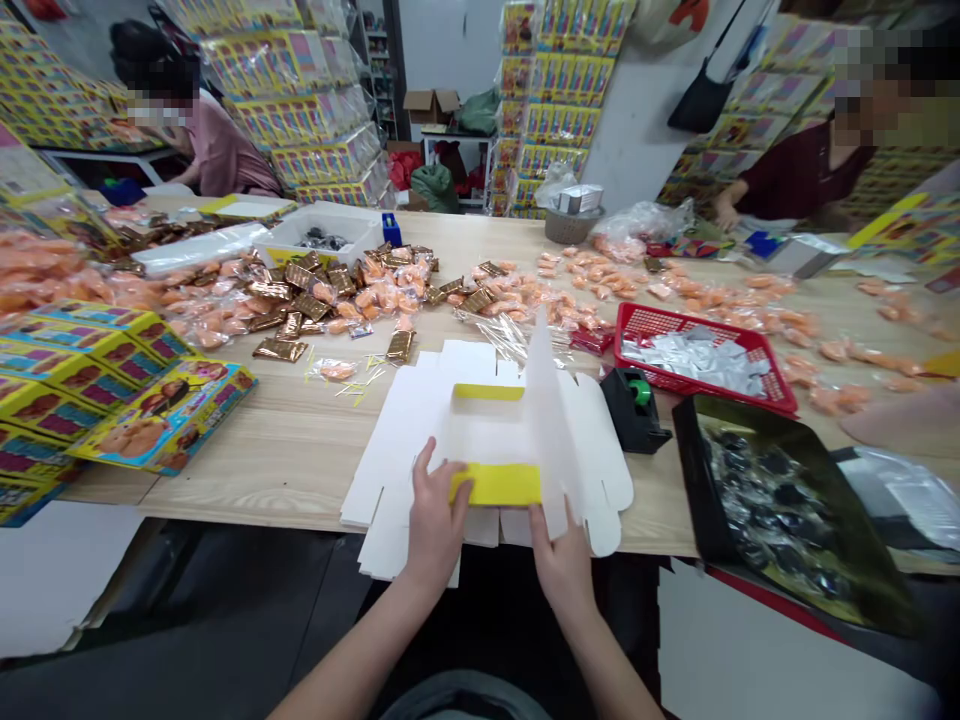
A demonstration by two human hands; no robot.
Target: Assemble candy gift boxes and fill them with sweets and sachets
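Note:
A partly folded cardboard box, white inside with yellow end flaps, lies in front of me on a stack of flat white box blanks. Its right panel stands up, while the near yellow flap is raised. My left hand grips the box's near left corner, thumb against the yellow flap. At the near right corner, my right hand holds the box between thumb and fingers, some of them behind the white panel.
Right of the blanks are a black tape dispenser, a red basket of silver packets and a black tray of wrapped dark pieces. Finished boxes stand left. Wrapped orange pieces cover the back. Two people sit across.

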